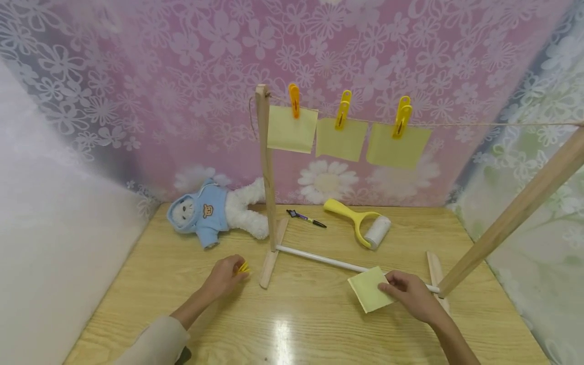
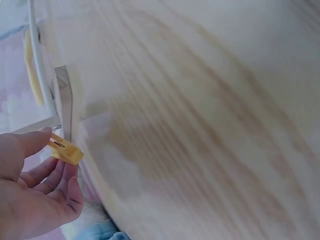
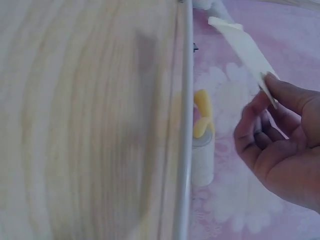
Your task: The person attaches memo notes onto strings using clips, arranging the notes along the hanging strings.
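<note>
My left hand (image 1: 226, 276) pinches a yellow clothespin (image 1: 243, 268) just left of the wooden stand's foot; the left wrist view shows the clothespin (image 2: 64, 149) held between thumb and fingers (image 2: 30, 142). My right hand (image 1: 410, 294) pinches a yellow sticky note (image 1: 370, 289) lifted a little off the table near the white crossbar (image 1: 324, 259); the note (image 3: 246, 49) appears edge-on in the right wrist view. On the string (image 1: 479, 124) hang three yellow notes (image 1: 341, 139), each under a yellow peg (image 1: 342, 109).
A wooden post (image 1: 266, 167) stands mid-table; a second slanted post (image 1: 515, 213) rises at right. A plush toy in a blue hoodie (image 1: 207, 210), a pen (image 1: 305, 218) and a yellow lint roller (image 1: 365, 225) lie at the back. Floral curtains enclose the table (image 1: 292, 324).
</note>
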A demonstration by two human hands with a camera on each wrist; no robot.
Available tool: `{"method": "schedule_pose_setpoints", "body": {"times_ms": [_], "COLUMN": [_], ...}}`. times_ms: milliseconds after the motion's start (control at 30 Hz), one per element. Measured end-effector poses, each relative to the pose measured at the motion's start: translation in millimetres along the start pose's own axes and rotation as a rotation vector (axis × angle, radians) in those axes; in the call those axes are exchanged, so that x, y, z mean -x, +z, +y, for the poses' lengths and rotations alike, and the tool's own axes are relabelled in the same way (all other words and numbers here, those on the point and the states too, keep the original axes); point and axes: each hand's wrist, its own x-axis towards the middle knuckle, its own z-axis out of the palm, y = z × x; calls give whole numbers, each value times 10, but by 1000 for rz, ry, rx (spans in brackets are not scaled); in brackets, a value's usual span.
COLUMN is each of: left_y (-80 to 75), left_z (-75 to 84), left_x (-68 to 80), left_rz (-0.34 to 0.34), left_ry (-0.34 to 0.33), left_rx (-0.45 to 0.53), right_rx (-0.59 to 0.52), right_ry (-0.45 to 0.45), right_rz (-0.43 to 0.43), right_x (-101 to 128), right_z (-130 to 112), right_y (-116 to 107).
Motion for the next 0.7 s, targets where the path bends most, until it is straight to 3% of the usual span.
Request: {"method": "schedule_pose_setpoints", "body": {"times_ms": [167,300,500,700], "left_y": [-59,-139,-381,-597], "left_z": [127,291,648,1055], "left_x": [-62,-129,-257,-377], "left_rz": [-9,-10,12,46], "left_ry": [47,109,147,204], "left_rx": [38,57,114,200], "right_rx": [-89,-118,-115,-264], "right_ry": [26,-14,-71,-129], "right_rz": [100,168,258,311], "right_x": [-15,7,59,84], "right_z": [-97,-131,-186,-291], "right_y": [-27,-67,-161,-248]}}
